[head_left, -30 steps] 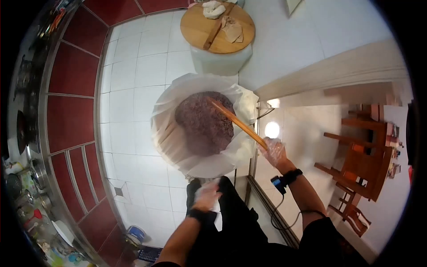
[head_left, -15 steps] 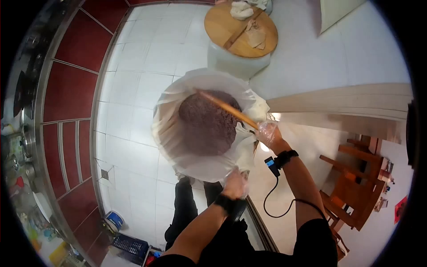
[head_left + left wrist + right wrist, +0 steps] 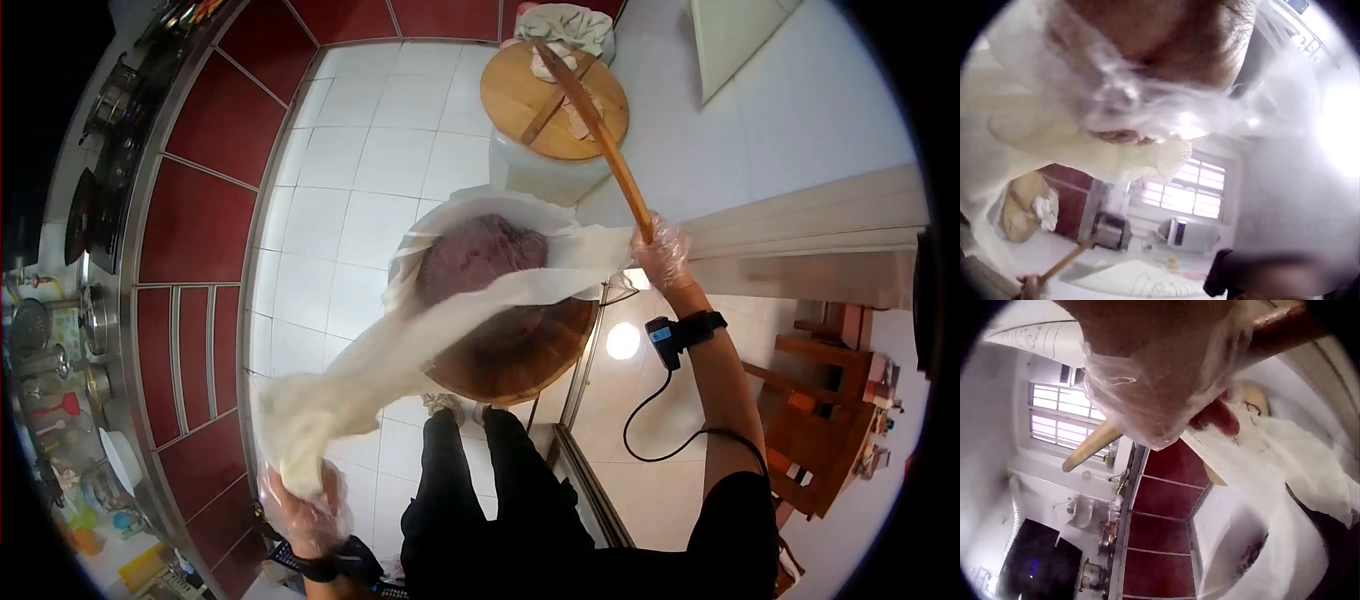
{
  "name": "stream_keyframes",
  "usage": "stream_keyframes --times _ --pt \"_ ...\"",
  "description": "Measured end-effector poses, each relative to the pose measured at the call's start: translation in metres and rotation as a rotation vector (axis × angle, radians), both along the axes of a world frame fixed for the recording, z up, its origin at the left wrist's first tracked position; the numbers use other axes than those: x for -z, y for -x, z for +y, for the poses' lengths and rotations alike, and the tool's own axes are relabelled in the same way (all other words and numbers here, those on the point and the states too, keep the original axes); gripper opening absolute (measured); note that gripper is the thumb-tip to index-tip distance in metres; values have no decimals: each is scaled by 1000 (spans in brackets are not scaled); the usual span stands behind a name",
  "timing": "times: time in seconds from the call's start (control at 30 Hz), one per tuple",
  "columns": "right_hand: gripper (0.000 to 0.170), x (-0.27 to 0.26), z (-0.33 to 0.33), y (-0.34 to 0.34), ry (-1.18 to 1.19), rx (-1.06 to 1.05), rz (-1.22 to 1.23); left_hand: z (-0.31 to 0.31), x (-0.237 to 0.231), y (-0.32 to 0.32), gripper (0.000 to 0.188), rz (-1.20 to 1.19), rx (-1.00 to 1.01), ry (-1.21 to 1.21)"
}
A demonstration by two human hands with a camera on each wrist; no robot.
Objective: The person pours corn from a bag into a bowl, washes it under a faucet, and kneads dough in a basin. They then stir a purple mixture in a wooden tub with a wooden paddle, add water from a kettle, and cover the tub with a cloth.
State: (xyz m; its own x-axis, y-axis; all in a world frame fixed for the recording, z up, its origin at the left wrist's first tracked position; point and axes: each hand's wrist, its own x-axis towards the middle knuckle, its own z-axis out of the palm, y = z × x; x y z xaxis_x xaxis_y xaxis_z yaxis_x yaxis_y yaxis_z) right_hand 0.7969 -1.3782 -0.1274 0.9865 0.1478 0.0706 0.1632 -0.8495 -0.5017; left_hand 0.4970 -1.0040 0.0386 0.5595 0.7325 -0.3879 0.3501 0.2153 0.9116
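Observation:
A wooden tub (image 3: 560,365) on the floor holds a dark purple, grainy mass (image 3: 485,250), partly covered by a pale gauze cloth (image 3: 365,365). My left hand (image 3: 308,508), in a clear plastic glove, grips a bunched end of the cloth at lower left, pulled well away from the tub. At the right, my gloved right hand (image 3: 664,255) holds a long wooden stick (image 3: 615,150), which points up and forward over a round lid. Cloth (image 3: 1272,456) also runs from the right hand's fingers in the right wrist view. The tub's near inner wall is bare.
Beyond the tub, a round wooden lid (image 3: 505,95) with small cloths lies on a pale bin (image 3: 520,165). Red cabinets (image 3: 195,220) and a counter with cookware line the left. A doorway frame (image 3: 800,215) and wooden furniture (image 3: 815,405) stand to the right.
My left hand has gone from the tub's near rim to the lower left, drawing the cloth off the near side. The stick has been lifted out of the tub and swung up to the right.

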Motion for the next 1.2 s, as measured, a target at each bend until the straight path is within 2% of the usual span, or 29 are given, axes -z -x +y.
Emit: stream_keyframes --times 0.03,0.07,0.1,0.2,0.23,0.3,0.4,0.43,0.53,0.57,0.67,0.77,0.87,0.97,1.03,1.07,1.13,1.2 --pt "17 0 0 1 12 4 -6 2 -2 -4 33 -81 -153 298" --pt "18 0 -2 3 24 10 -15 22 20 16 32 94 340 -317" --pt "20 9 -7 2 97 16 -19 42 42 37 32 230 555 -1067" --pt "19 34 -17 2 -89 80 33 31 11 25 37 227 686 -1299" --pt "19 35 -19 2 -36 97 20 29 1 22 40 197 724 -1401" --pt "18 34 -18 1 64 130 -8 36 -11 41 43 222 679 -1273" --pt "19 10 -13 -7 228 272 -35 55 -16 76 37 280 644 -1218" --pt "21 17 -34 -20 16 232 -46 59 -16 87 35 309 649 -1209" --pt "20 -27 -17 -3 91 148 -115 72 -17 112 30 369 654 -1181" --pt "20 -19 -22 0 31 160 -78 76 -19 121 28 392 654 -1172" --pt "19 -3 -29 8 382 187 -117 90 -27 145 24 439 675 -1135" --pt "20 -24 -30 10 25 245 180 92 -38 160 29 523 691 -1067" --pt "20 -36 -37 19 259 198 -35 92 -41 174 36 606 757 -929" --pt "20 -49 -51 57 515 80 -29 97 -33 198 43 707 860 -670" --pt "18 -40 -68 84 510 44 13 105 -14 225 47 749 953 -345" --pt "19 -28 -82 96 510 41 10 112 4 242 50 719 988 -75" --pt "20 6 -114 119 511 33 9 143 62 289 63 542 854 856" --pt "25 32 -136 138 458 61 138 134 137 297 47 644 1199 437"
